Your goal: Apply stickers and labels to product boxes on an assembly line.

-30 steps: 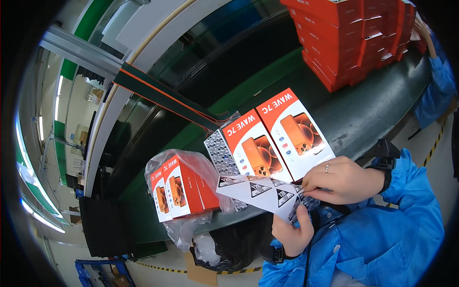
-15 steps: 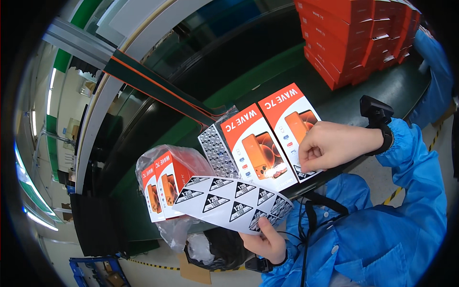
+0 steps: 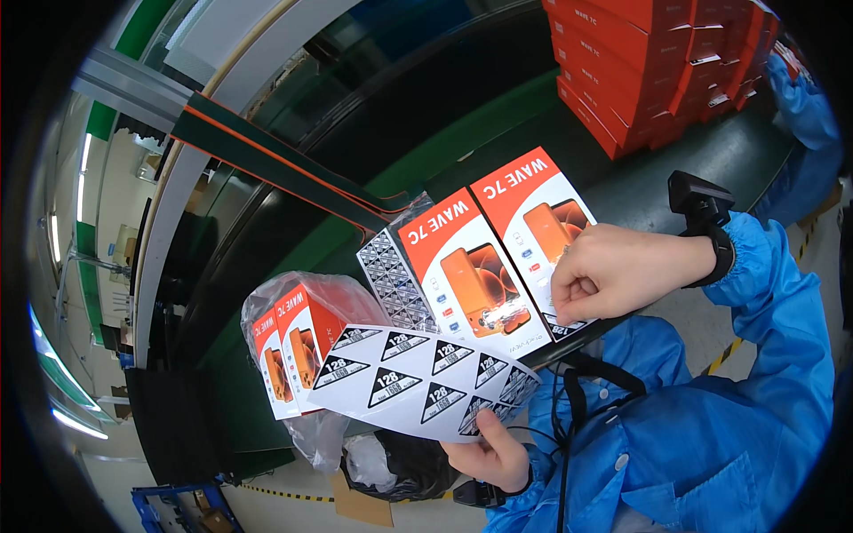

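Observation:
My left hand (image 3: 487, 455) pinches the lower right edge of a white sticker sheet (image 3: 360, 391), its thumb on top. The curling sheet bears several black triangular stickers. My right hand (image 3: 593, 274) is closed, fingers curled, pressed against the lower end of the right-hand phone box (image 3: 524, 213). A black triangular sticker (image 3: 569, 332) shows on that box just under the fingers; whether the fingertips grip anything is hidden. Close beside lies another red-and-white phone box (image 3: 462, 284), with no triangular sticker visible on its face. Both boxes appear upside down to me.
Left of the boxes lies a stack of patterned sticker sheets (image 3: 391, 280). A clear plastic bag (image 3: 333, 289) surrounds two more phone boxes (image 3: 298, 342). Tall stacks of red boxes (image 3: 613, 80) stand at the far right. Another person's blue sleeve (image 3: 804, 107) shows beyond them.
The view has shifted slightly, so the boxes and sheet appear a little further left. My right hand stays pressed at the box's lower end; my left still holds the sheet.

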Demonstrator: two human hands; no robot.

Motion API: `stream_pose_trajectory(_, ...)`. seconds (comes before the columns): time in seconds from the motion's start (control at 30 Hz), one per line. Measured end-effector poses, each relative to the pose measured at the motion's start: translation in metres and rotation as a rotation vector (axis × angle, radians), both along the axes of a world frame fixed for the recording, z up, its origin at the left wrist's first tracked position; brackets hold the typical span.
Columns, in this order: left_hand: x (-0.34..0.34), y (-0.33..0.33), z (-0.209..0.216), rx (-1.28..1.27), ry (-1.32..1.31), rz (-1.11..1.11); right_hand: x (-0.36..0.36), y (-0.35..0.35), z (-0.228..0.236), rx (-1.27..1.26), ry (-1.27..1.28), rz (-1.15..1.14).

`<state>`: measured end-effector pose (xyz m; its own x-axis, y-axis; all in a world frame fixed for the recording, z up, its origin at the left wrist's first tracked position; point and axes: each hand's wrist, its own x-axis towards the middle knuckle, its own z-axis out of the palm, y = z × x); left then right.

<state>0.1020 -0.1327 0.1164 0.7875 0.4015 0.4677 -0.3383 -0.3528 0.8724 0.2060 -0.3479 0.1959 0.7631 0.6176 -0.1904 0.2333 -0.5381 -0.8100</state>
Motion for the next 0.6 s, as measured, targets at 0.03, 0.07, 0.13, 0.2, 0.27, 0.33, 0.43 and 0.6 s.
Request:
stream_pose_trajectory(0.03, 0.000, 0.000, 0.000, 0.001, 0.001, 0.000, 0.000, 0.000, -0.001, 0.014, -0.009, -0.002)
stream_pose_trajectory(0.07, 0.000, -0.001, 0.001, -0.019, 0.010, 0.001, 0.000, 0.000, -0.002, 0.027, -0.018, -0.004)
stream_pose_trajectory(0.13, -0.001, -0.003, 0.003, -0.039, 0.018, -0.003, -0.002, -0.001, -0.005, 0.009, -0.075, 0.002)
stream_pose_trajectory(0.2, -0.001, -0.006, 0.005, -0.080, 0.027, -0.018, -0.002, -0.003, -0.014, -0.010, -0.133, 0.006)
stream_pose_trajectory(0.27, -0.001, -0.011, 0.006, -0.142, -0.010, -0.014, -0.001, -0.004, -0.025, 0.093, -0.584, -0.067)
stream_pose_trajectory(0.33, -0.001, -0.012, 0.005, -0.200, -0.052, 0.006, -0.002, -0.003, -0.016, 0.079, -0.440, -0.028)
stream_pose_trajectory(0.43, -0.007, -0.015, 0.006, -0.294, -0.078, -0.132, -0.017, 0.005, 0.010, 0.212, 0.130, 0.024)
stream_pose_trajectory(0.6, -0.014, -0.012, 0.007, -0.430, -0.079, -0.360, -0.034, 0.017, -0.010, 0.511, 0.216, -0.059)
